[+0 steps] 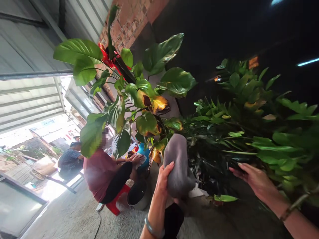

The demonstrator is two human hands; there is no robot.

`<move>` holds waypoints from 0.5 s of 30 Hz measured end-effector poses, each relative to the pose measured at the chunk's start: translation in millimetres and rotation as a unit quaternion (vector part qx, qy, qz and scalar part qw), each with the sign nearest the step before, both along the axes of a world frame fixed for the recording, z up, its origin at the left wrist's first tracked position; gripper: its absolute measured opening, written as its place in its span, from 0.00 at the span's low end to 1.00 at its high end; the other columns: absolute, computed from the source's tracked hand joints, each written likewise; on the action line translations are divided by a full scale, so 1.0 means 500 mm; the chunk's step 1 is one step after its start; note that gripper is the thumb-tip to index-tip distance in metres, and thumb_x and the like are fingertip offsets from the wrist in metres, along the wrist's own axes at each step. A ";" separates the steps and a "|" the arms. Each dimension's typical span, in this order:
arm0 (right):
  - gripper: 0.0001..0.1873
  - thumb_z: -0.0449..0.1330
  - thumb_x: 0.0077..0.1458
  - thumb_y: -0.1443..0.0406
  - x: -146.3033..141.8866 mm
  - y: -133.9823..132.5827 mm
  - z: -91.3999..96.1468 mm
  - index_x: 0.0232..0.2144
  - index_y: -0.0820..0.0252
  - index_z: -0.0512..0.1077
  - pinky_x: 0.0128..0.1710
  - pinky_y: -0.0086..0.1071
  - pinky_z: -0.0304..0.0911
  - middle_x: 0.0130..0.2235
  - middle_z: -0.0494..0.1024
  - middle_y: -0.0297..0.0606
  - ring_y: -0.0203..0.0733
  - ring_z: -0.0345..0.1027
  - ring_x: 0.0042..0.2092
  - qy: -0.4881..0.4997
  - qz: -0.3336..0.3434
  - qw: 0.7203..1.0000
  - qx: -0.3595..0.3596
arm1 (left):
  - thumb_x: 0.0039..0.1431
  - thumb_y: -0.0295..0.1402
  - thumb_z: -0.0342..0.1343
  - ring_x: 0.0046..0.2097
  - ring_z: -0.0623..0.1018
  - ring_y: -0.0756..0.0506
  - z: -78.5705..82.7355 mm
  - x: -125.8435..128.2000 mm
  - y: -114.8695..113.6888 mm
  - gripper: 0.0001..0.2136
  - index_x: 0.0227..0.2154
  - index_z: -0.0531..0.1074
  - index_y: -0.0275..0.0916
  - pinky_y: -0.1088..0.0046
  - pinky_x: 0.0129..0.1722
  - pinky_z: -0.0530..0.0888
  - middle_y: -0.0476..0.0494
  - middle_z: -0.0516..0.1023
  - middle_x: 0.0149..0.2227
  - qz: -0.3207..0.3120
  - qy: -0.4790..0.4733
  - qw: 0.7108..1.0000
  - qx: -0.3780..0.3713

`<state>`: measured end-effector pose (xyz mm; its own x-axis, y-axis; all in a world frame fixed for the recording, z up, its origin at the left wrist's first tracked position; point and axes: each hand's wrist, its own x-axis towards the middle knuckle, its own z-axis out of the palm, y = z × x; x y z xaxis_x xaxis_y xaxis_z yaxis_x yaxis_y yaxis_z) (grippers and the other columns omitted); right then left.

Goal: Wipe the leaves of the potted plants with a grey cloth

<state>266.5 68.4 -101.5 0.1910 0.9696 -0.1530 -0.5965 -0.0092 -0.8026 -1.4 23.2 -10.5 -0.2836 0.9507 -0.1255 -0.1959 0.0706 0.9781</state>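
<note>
- Grey cloth (176, 159): located near, just right of centre, bunched upright above the left hand; its exact kind (mitt or rag) cannot be told.
- Left hand (163, 177): closed around the cloth's left side, thumb laid across the front; a pale bracelet (152, 229) is worn at the wrist.
- Right hand (253, 177): held out at near right, against dark foliage, fingers partly extended; whether anything thin is pinched there cannot be told (too dark at the fingertips). A dark band (287, 212) is worn on that wrist.
- Leafy plants (281, 139): massed at right, beyond the right hand, largely in shadow.
- Broad-leaved plant (139, 93): spread across the centre, leaning left, far side of the cloth; one yellowed leaf (159, 104) is browned at the edges, and a red ribbon (106, 56) is seen at upper left.
- Green leaf (225, 198): seen low, between the two hands.
- Person in a dull red shirt (101, 172): seated at left on a red stool (117, 202); face blurred out. A bucket (143, 204) is placed beside the stool (on its right).
- Second person (68, 162): seen bent over, far left.
- Brick wall (131, 20): seen far, top centre.
</note>
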 end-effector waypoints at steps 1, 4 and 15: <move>0.13 0.74 0.19 0.64 -0.006 0.001 0.000 0.11 0.55 0.73 0.24 0.30 0.75 0.17 0.73 0.27 0.44 0.77 0.24 0.008 -0.015 1.000 -0.006 | 0.30 0.47 0.70 0.23 0.73 0.49 -0.008 0.011 0.007 0.24 0.28 0.77 0.33 0.74 0.25 0.68 0.47 0.76 0.22 0.010 0.001 1.000 -0.011; 0.14 0.73 0.21 0.63 -0.018 0.005 -0.008 0.11 0.56 0.70 0.24 0.29 0.75 0.16 0.71 0.27 0.45 0.77 0.24 0.015 -0.023 0.999 -0.027 | 0.26 0.46 0.72 0.22 0.71 0.50 -0.054 0.054 -0.002 0.23 0.24 0.77 0.34 0.74 0.24 0.68 0.48 0.75 0.19 -0.075 0.024 0.994 -0.071; 0.13 0.72 0.27 0.64 -0.012 0.012 -0.022 0.14 0.56 0.70 0.24 0.30 0.75 0.18 0.72 0.27 0.45 0.77 0.26 0.032 0.000 0.999 -0.028 | 0.28 0.49 0.70 0.26 0.71 0.49 0.026 0.101 0.030 0.25 0.28 0.76 0.35 0.72 0.28 0.68 0.47 0.75 0.24 -0.072 0.007 0.997 0.039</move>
<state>260.5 74.2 -112.6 0.1791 0.9593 -0.2185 -0.6472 -0.0524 -0.7605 49.3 38.2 2.8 -0.1455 0.9883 -0.0462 -0.1764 0.0201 0.9841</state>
